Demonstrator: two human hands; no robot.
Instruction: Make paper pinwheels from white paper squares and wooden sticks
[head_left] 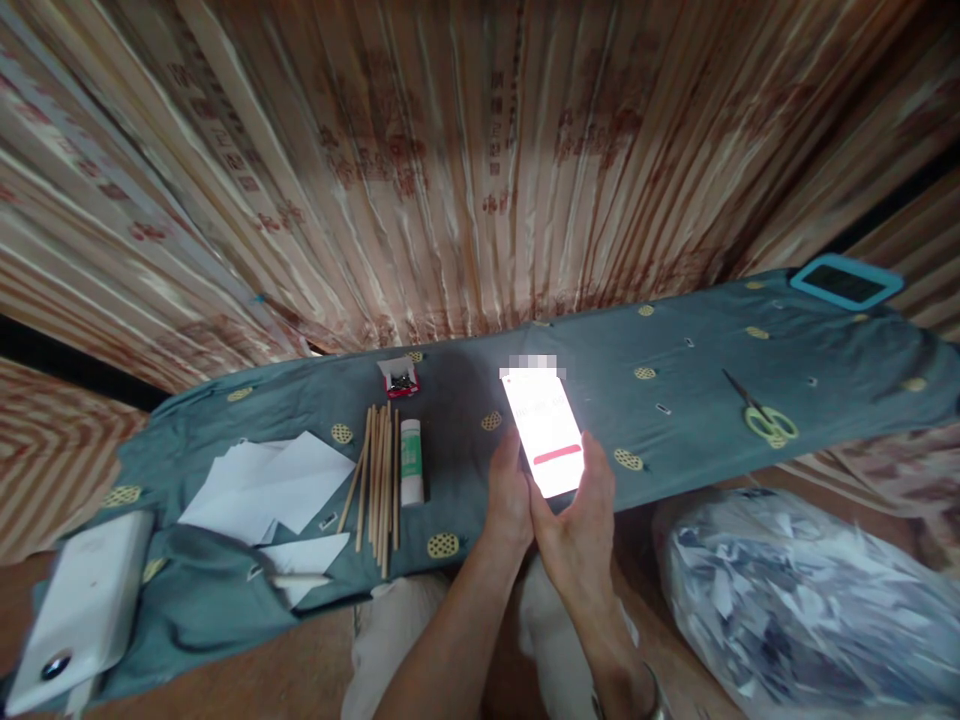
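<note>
A: Head view. What do the hands have?

B: Both on one phone (544, 430). Screen lit, glaring white, red bar near its lower end. It is held above the near edge of the table (675, 340), tilted away to the left.

A: Left hand?

B: Left hand (508, 500) closed on the phone's lower left edge. Thumb (513, 455) lies along that side, pressed to it. The other fingers are under the phone, hidden.

A: Right hand?

B: Right hand (577, 530) cups the bottom end from below. Fingertips (600, 462) wrap up over the lower right edge, touching it. The two hands touch each other beneath the phone. The upper two thirds of the screen stand clear of all fingers.

A: Around it?

B: Grey-green patterned cloth covers the table. Left of the hands, a glue stick (412, 462) lies just beside a bundle of thin wooden sticks (379, 480). Further left, loose white paper sheets (262, 485). A small red box (398, 377) sits beyond the sticks. Scissors (761, 412) with yellow handles lie well to the right, and a blue-cased tablet (845, 283) at the far right end. A white device (82, 600) rests on the near left corner. A clear bag (810, 600) of paper scraps sits below the table on the right.
</note>
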